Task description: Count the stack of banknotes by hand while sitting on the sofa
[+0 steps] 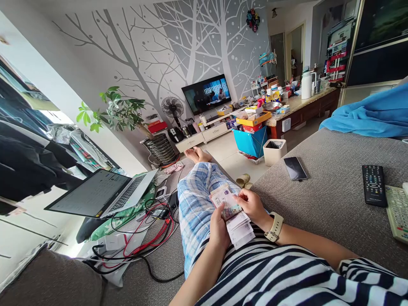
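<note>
A stack of banknotes rests in my lap over blue plaid trousers. My left hand grips the stack from below, fingers wrapped round its near end. My right hand, with a pale watch on the wrist, pinches the upper notes near a printed "5". Several notes fan out towards my striped shirt.
I lie on a grey sofa holding a phone and two remotes. An open laptop and tangled cables sit to the left. Ahead are a TV, a fan, a plant and a cluttered counter.
</note>
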A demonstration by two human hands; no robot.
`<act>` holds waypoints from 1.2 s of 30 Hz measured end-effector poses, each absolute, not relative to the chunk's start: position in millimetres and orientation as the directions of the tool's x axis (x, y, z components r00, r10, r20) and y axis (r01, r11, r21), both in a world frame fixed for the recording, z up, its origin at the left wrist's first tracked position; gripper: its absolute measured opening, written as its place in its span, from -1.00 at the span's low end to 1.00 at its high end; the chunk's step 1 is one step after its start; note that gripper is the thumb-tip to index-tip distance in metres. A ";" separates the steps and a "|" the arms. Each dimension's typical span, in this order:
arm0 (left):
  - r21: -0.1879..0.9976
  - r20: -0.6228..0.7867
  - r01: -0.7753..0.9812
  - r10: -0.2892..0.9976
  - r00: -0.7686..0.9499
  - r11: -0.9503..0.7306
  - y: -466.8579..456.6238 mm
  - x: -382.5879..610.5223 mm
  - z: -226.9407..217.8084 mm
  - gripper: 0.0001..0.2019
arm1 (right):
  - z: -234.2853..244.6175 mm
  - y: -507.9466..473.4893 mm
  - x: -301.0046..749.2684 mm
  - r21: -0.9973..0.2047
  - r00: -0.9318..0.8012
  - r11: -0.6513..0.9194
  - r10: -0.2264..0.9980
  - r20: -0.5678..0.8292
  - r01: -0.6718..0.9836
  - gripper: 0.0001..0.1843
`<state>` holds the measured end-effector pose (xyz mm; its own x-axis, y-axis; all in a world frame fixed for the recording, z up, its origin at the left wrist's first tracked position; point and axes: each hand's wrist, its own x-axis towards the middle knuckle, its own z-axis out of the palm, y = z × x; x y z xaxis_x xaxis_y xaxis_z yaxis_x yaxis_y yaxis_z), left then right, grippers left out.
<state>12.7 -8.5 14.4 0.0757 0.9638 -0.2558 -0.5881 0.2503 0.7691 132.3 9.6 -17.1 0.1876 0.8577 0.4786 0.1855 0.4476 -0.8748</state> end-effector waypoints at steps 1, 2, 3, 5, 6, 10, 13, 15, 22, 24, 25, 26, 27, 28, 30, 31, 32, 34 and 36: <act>0.756 -0.273 -0.599 0.959 0.081 0.265 -8.3 12.9 14.5 -0.67 | -16.2 8.7 132.2 -0.875 0.187 0.452 0.857 0.480 0.176 -0.64; 0.746 -0.289 -0.606 0.954 0.080 0.277 -8.1 13.0 14.8 -0.67 | -15.2 7.8 132.1 -0.874 0.187 0.456 0.856 0.482 0.166 -0.64; 0.739 -0.303 -0.610 0.950 0.077 0.285 -8.0 13.1 15.2 -0.66 | -14.0 6.7 132.0 -0.873 0.189 0.462 0.854 0.485 0.155 -0.64; 0.732 -0.323 -0.612 0.944 0.074 0.299 -8.0 13.2 16.4 -0.66 | -11.7 4.6 131.8 -0.871 0.192 0.474 0.849 0.491 0.133 -0.63; 0.731 -0.326 -0.612 0.942 0.075 0.302 -8.0 13.3 17.1 -0.66 | -10.6 3.6 131.7 -0.869 0.191 0.481 0.848 0.495 0.119 -0.63; 0.737 -0.323 -0.610 0.945 0.060 0.291 -8.1 14.3 18.9 -0.67 | -9.1 2.1 131.4 -0.864 0.149 0.500 0.851 0.503 0.062 -0.64; 0.745 -0.324 -0.603 0.945 0.047 0.286 -8.4 14.9 19.2 -0.68 | -10.4 2.8 131.3 -0.866 0.141 0.497 0.855 0.499 0.055 -0.66; 0.752 -0.316 -0.596 0.947 0.052 0.284 -8.7 14.7 19.1 -0.68 | -11.0 3.2 131.4 -0.867 0.145 0.495 0.855 0.498 0.060 -0.67; 0.775 -0.284 -0.584 0.959 0.019 0.241 -8.6 14.0 17.8 -0.70 | -8.5 1.3 132.6 -0.857 0.109 0.511 0.850 0.515 0.065 -0.67; 0.778 -0.279 -0.584 0.960 0.009 0.231 -8.3 14.3 17.7 -0.71 | -8.5 1.8 132.7 -0.855 0.106 0.515 0.848 0.519 0.060 -0.67; 0.778 -0.278 -0.586 0.961 0.005 0.228 -8.2 14.5 17.7 -0.71 | -8.7 2.2 132.8 -0.855 0.101 0.515 0.849 0.518 0.055 -0.66; 0.776 -0.278 -0.589 0.961 0.003 0.226 -8.2 14.7 17.8 -0.71 | -9.0 2.7 132.9 -0.857 0.096 0.513 0.852 0.515 0.049 -0.66; 0.773 -0.279 -0.592 0.960 0.003 0.226 -8.2 14.7 17.9 -0.71 | -9.2 3.1 133.0 -0.859 0.087 0.511 0.854 0.512 0.042 -0.66; 0.771 -0.279 -0.595 0.960 0.003 0.226 -8.3 14.8 18.1 -0.71 | -9.2 3.4 133.1 -0.860 0.078 0.509 0.857 0.510 0.033 -0.66; 0.772 -0.280 -0.595 0.960 0.000 0.225 -8.6 14.7 18.6 -0.71 | -8.9 3.5 133.2 -0.863 0.058 0.505 0.861 0.505 0.018 -0.65; 0.774 -0.280 -0.592 0.960 -0.002 0.225 -8.9 14.7 19.0 -0.72 | -8.6 3.4 133.1 -0.865 0.047 0.502 0.863 0.502 0.012 -0.64; 0.778 -0.280 -0.587 0.960 -0.007 0.223 -9.2 14.8 19.3 -0.72 | -8.2 3.1 133.0 -0.866 0.038 0.500 0.865 0.500 0.006 -0.63; 0.788 -0.277 -0.575 0.961 -0.014 0.219 -9.6 14.9 19.7 -0.72 | -7.5 2.5 132.6 -0.867 0.031 0.498 0.867 0.498 -0.009 -0.63; 0.793 -0.268 -0.569 0.963 -0.004 0.219 -9.9 15.0 19.5 -0.72 | -7.1 2.4 132.1 -0.866 0.038 0.500 0.866 0.498 -0.035 -0.65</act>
